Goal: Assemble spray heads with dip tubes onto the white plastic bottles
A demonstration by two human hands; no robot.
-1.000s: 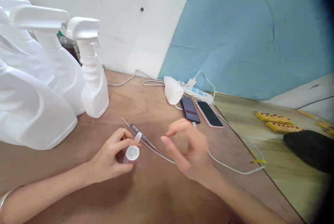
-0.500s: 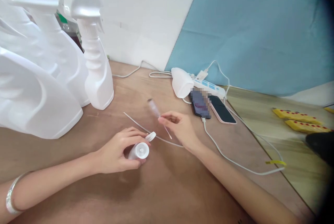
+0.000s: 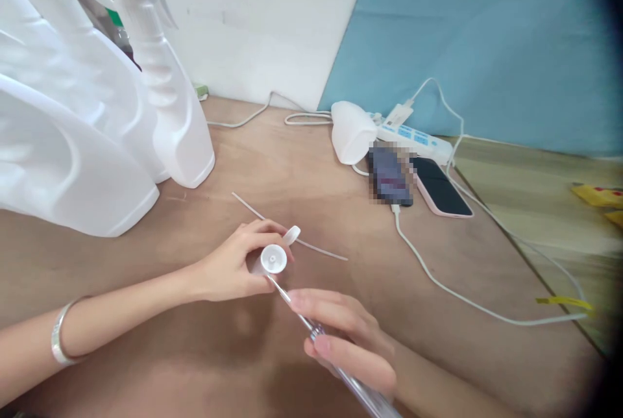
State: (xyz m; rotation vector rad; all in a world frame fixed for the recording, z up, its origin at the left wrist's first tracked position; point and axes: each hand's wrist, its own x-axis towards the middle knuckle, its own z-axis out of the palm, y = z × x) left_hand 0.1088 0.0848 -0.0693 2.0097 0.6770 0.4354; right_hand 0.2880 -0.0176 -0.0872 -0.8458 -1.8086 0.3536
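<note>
My left hand (image 3: 238,263) is closed around a small white bottle with a flip-top cap (image 3: 273,259). The round top faces me with a small nozzle in its middle, and the hinged lid (image 3: 292,235) stands flipped up beside my fingers. My right hand (image 3: 350,333) grips a small screwdriver (image 3: 311,328) with a thin metal shaft and a clear handle. Its shaft points up and left, the tip close to the near rim of the cap; whether they touch I cannot tell. A thin white tube (image 3: 321,250) lies on the table behind the bottle, partly hidden by my left hand.
Several large white spray bottles (image 3: 187,139) stand at the left. Toward the back are a white bottle lying on its side (image 3: 354,132), a power strip (image 3: 421,142), a dark phone (image 3: 389,174) and a pink-edged phone (image 3: 440,187). A white charging cable (image 3: 423,269) curves across the right.
My right hand has come toward me from behind the bottle and turned the screwdriver, so the shaft now points at the cap. My left hand still holds the bottle. The view has shifted slightly.
</note>
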